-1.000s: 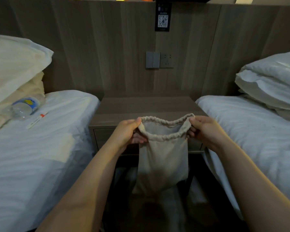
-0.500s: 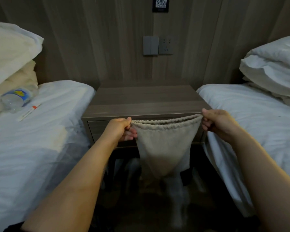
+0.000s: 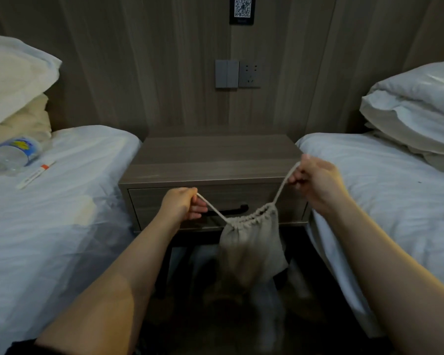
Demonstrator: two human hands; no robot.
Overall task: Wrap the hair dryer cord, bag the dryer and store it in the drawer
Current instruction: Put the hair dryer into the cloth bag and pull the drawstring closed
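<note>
A beige cloth drawstring bag (image 3: 250, 248) hangs in front of the nightstand drawer (image 3: 290, 201), its mouth gathered tight. My left hand (image 3: 181, 207) pinches the left end of the drawstring (image 3: 213, 208), and my right hand (image 3: 315, 179) pinches the right end, held higher. Both cords run taut down to the bag's mouth. The drawer is shut, and its dark handle (image 3: 237, 209) shows behind the cords. The hair dryer itself is hidden from view; whether it is inside the bag I cannot tell.
The wooden nightstand (image 3: 215, 160) stands between two white beds (image 3: 49, 213) (image 3: 395, 201). On the left bed lie a plastic water bottle (image 3: 13, 155) and a small white tube (image 3: 35, 174). Pillows (image 3: 418, 106) are stacked on the right bed. A wall socket (image 3: 249, 74) is above.
The bag's mouth went from held wide open to pulled shut. My hands moved from the rim to the drawstring ends and spread apart, the right one rising.
</note>
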